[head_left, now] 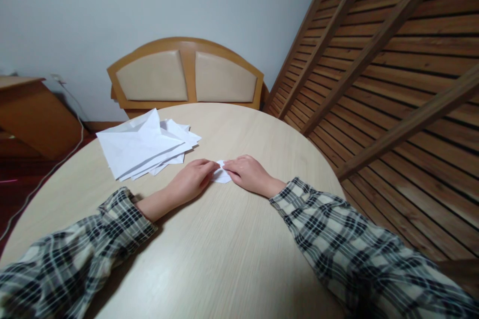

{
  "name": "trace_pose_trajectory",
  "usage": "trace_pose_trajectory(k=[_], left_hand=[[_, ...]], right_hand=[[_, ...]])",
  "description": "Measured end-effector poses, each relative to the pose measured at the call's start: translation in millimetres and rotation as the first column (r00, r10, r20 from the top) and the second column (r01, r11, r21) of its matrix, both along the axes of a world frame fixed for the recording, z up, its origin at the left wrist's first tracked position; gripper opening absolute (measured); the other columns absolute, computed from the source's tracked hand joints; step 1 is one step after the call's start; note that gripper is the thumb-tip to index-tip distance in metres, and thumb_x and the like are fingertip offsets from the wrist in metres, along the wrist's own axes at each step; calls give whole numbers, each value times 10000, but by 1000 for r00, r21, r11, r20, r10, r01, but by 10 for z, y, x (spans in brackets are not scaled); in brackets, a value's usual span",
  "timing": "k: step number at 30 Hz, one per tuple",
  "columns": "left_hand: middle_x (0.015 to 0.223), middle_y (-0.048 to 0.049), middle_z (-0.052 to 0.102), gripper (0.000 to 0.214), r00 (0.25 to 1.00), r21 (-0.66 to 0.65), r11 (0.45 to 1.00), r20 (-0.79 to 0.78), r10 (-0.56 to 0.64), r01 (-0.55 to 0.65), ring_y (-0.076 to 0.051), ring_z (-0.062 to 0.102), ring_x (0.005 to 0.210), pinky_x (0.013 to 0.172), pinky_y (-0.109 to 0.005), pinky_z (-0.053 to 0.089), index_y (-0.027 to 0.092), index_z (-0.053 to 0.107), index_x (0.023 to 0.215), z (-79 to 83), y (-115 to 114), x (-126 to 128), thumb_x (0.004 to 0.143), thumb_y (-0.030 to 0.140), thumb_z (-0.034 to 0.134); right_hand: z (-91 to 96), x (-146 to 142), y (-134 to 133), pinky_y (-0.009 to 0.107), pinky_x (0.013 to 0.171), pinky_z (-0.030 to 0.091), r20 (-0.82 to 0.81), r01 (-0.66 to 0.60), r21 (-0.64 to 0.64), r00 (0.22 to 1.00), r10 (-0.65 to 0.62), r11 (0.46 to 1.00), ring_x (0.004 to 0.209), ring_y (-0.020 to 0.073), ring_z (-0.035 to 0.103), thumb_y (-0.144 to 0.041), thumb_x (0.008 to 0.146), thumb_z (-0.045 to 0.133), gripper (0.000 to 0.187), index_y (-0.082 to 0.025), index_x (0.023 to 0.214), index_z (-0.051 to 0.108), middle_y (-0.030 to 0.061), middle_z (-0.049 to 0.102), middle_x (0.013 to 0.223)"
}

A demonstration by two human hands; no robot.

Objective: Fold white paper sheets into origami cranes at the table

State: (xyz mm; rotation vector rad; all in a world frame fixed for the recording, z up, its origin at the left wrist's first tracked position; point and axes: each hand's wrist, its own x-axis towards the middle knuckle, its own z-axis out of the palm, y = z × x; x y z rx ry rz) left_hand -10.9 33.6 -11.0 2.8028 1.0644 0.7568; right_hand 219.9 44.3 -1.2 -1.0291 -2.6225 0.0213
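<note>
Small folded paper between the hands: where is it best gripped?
Probably the near edge, pinched from the person's side. The small folded paper lies flat on the table. The left hand and right hand cover its ends, leaving only the middle free.

Your left hand (190, 179) and right hand (249, 173) are resting palms down at frame centre, fingertips almost touching, fingers loosely curled. Both forearms are angling in from the lower corners.

Paper stack (145, 147) lies on table (224, 239), left of hands.
</note>
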Motion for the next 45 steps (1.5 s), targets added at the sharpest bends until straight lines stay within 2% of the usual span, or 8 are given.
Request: trace_pose_trajectory(k=[4, 9, 13, 19, 23, 31, 37, 45], left_hand=[[1076, -155, 710, 194, 997, 41, 997, -33, 68, -66, -273, 659, 971, 842, -431, 563, 128, 632, 1089, 15, -7, -6, 950, 153, 499], [1099, -185, 707, 204, 974, 164, 978, -167, 154, -126, -316, 644, 1031, 907, -489, 529, 121, 653, 1082, 71, -50, 13, 937, 149, 512], [1097, -174, 714, 210, 969, 187, 973, -180, 167, -133, -304, 653, 1031, 925, -490, 520, 136, 659, 1076, 76, -55, 16, 954, 162, 491], [1076, -146, 718, 194, 960, 186, 968, -192, 203, -167, -286, 650, 986, 897, -454, 528, 145, 662, 1073, 78, -41, 16, 954, 168, 511], [1044, -136, 726, 207, 969, 159, 974, -161, 188, -163, -274, 647, 950, 869, -434, 532, 142, 668, 1065, 74, -31, 13, 964, 173, 489], [1024, -151, 724, 219, 977, 148, 978, -134, 164, -144, -282, 651, 944, 834, -437, 536, 137, 669, 1076, 44, 3, -34, 969, 182, 483], [1022, -144, 731, 211, 976, 160, 977, -143, 166, -143, -276, 658, 934, 834, -436, 542, 135, 665, 1085, 61, -5, -27, 979, 187, 489], [1075, -142, 721, 198, 997, 15, 998, -16, 69, -69, -259, 648, 1003, 887, -430, 546, 130, 660, 1090, -57, 96, -70, 958, 142, 513]], right_hand=[[16, -9, 0, 319, 865, 403, 23, 18, -3, 1000, -17, 1000, 919, 170, 670, -200, 972, 517, 222, -211, 1039, 728, 47, 768, 1033], [9, -26, -48, 396, 1010, 345, 72, 51, 65, 996, -56, 997, 1010, 199, 672, -225, 973, 527, 212, -191, 1030, 729, 69, 762, 1092], [4, -31, -89, 429, 1043, 316, 116, 128, 120, 983, -142, 985, 979, 226, 685, -278, 984, 521, 252, -143, 1003, 733, 105, 767, 1036], [13, -48, -118, 416, 1041, 320, 125, 201, 124, 968, -216, 972, 947, 220, 687, -290, 987, 525, 260, -144, 993, 741, 109, 769, 1018], [1, -61, -123, 412, 1057, 318, 116, 209, 104, 969, -220, 972, 978, 213, 681, -270, 993, 519, 250, -144, 1014, 734, 110, 765, 1042], [-27, -46, -88, 457, 1111, 278, 82, 177, 114, 979, -187, 978, 1165, 239, 626, -219, 988, 509, 223, -151, 1012, 720, 103, 748, 1101], [6, -42, -107, 473, 1097, 288, 95, 224, 115, 967, -235, 968, 1177, 253, 614, -221, 987, 506, 225, -156, 1007, 720, 116, 748, 1070], [-22, -20, -82, 475, 1088, 285, 85, 210, 144, 971, -224, 967, 1174, 277, 593, -236, 983, 516, 229, -147, 1059, 714, 122, 737, 1112]])
